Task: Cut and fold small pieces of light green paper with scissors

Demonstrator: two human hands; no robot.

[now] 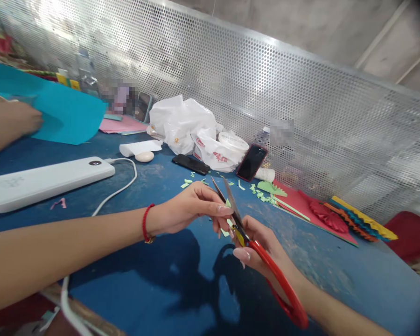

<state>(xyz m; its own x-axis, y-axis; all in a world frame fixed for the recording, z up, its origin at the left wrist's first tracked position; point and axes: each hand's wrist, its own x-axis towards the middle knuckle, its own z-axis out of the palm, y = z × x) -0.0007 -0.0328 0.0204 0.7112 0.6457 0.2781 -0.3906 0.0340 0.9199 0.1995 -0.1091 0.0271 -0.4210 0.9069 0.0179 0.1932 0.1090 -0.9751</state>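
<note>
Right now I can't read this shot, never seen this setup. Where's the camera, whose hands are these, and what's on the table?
There's no machine here: one camera worn on a person's head looks down at their own bare hands. The right hand holds red-handled scissors. The left hand, with a red bracelet, appears to pinch a small green paper scrap near the blades. At far left, another person's hand rests on teal paper. The blue tabletop also holds green paper bits, a white power bank, a white plastic bag, two phones and pleated paper fans.
</note>
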